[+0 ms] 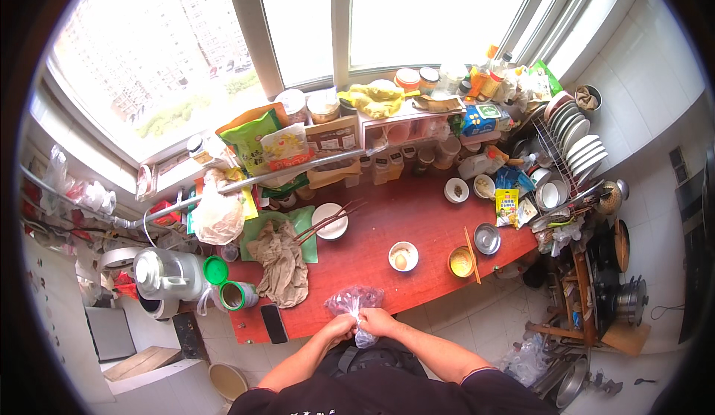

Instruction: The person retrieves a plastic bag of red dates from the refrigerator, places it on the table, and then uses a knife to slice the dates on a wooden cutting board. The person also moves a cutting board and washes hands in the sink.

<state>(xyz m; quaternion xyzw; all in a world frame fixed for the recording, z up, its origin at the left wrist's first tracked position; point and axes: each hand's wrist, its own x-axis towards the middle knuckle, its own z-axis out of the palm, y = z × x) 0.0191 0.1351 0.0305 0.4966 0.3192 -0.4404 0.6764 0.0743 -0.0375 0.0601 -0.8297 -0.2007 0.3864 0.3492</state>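
At the front edge of the red table [368, 258] lies a clear plastic bag [357, 299] with dark contents that I cannot identify. My left hand [339, 327] and my right hand [376, 321] pinch its gathered neck side by side, and the loose top of the bag hangs towards my body. A white bowl [410, 264] with an egg in it stands beyond the bag to the right. Left of the bag are a crumpled beige cloth [282, 270] and a black smartphone [273, 324] lying near the edge.
Chopsticks [472, 254] rest across a bowl of yellow beaten egg [460, 269], beside a metal bowl [487, 238]. Dark sticks [329, 222] lie over a white bowl [337, 229]. An open green-rimmed can [232, 295] stands left. Jars and packets crowd the back; a dish rack [553, 158] stands right.
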